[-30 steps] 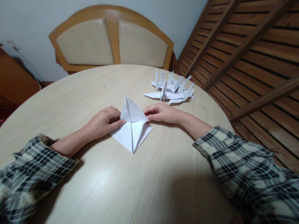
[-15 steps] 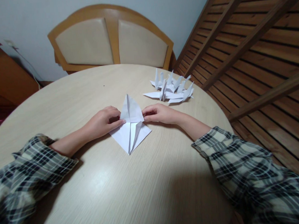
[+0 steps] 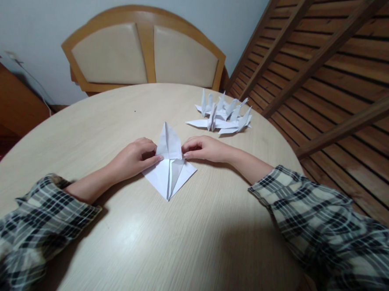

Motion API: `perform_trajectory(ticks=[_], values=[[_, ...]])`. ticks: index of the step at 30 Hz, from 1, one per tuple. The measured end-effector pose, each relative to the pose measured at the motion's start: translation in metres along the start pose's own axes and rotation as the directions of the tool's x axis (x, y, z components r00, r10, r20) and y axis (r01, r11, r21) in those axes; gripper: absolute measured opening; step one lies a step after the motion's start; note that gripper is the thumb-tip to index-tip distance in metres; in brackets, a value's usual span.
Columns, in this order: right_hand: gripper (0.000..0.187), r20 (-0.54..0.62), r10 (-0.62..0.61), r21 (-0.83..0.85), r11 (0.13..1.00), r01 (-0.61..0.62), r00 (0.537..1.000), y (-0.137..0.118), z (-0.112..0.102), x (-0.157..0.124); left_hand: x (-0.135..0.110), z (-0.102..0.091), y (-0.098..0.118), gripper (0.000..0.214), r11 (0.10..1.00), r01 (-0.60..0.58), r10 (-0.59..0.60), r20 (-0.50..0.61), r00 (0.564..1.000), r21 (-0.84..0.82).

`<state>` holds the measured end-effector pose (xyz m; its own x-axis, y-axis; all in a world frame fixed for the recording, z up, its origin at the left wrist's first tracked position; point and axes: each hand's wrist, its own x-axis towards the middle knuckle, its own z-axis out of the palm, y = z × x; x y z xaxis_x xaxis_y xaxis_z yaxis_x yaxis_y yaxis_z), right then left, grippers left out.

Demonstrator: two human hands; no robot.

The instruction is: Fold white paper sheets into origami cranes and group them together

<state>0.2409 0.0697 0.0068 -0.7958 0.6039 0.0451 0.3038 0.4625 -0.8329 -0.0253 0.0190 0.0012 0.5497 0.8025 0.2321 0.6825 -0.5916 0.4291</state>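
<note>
A partly folded white origami paper (image 3: 168, 142) lies on the table in front of me, its upper flap raised to a point and its lower part a flat diamond. My left hand (image 3: 140, 155) grips its left edge, thumb on top near the middle crease and fingers curled at the side. My right hand (image 3: 203, 148) pinches the right edge of the raised flap between thumb and fingers. Below that hand, a narrow inner fold on the right half stands slightly open.
Several white paper cranes (image 3: 225, 115) stand grouped at the back right of the round wooden table (image 3: 127, 237). Behind the table is a chair (image 3: 149, 47) with cream back panels. A slatted wooden structure (image 3: 328, 67) rises on the right, and a brown cabinet (image 3: 10, 95) stands on the left.
My right hand has moved a little to the left, pressing the right side of the raised flap inward so it is narrower. My left hand stays in place.
</note>
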Motion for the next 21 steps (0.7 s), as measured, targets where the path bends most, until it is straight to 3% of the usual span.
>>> perform_trajectory(ticks=[6,21], values=[[0.023,-0.007,-0.018,-0.053,0.998,0.018,1.0,0.0009,0.0024,0.0017,0.0011,0.0,0.0007,0.035,1.0,-0.004,0.004,-0.002,1.0,-0.008],[0.018,-0.064,0.005,-0.062,0.998,-0.009,0.998,-0.0007,0.0085,0.005,0.0018,-0.0012,0.0023,0.033,1.0,0.011,-0.011,0.009,1.0,-0.022]])
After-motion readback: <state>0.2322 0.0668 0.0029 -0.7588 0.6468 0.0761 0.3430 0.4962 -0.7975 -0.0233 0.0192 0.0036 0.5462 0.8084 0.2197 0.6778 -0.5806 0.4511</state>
